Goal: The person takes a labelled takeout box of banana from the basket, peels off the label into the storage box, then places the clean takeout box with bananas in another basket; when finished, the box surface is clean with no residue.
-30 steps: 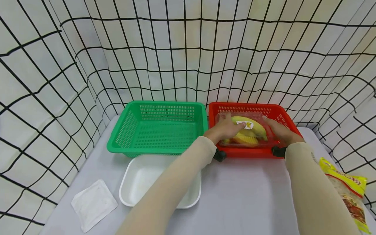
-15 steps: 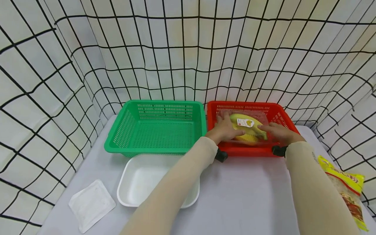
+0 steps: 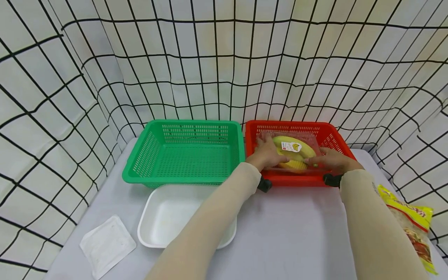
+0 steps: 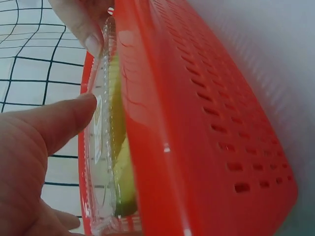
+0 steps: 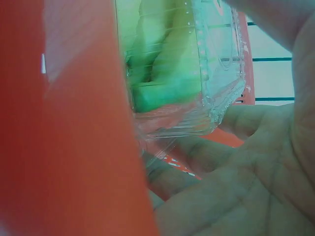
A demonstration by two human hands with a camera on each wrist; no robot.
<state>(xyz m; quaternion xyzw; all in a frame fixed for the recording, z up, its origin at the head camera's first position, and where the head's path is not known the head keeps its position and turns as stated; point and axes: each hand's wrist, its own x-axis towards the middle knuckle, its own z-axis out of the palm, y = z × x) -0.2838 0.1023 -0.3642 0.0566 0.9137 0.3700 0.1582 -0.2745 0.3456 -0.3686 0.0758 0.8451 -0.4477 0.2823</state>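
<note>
A clear plastic box of bananas (image 3: pixel 292 147) with a white label lies inside the red basket (image 3: pixel 297 181). My left hand (image 3: pixel 267 154) holds the box's left end, its thumb lying over the lid and its fingers spread along the far left side. At the other end my right hand (image 3: pixel 330 160) has its thumb over the lid. In the right wrist view the fingers (image 5: pixel 197 152) of that hand bend round the end of the clear box (image 5: pixel 172 118). Through the plastic in the left wrist view, yellow-green bananas (image 4: pixel 123 182) show behind the basket's red rim (image 4: pixel 142 113).
Left of the red basket stands a green basket (image 3: pixel 196 161). A white tray (image 3: pixel 175 217) sits in front of it, partly under my left sleeve. A white square packet (image 3: pixel 107 245) lies front left, a yellow-topped food bag (image 3: pixel 409 221) far right. Black wire mesh (image 3: pixel 217 70) surrounds the table.
The banana box has settled a little lower and farther back in the red basket. My right thumb has shifted left over the lid, and the left hand has moved slightly with the box.
</note>
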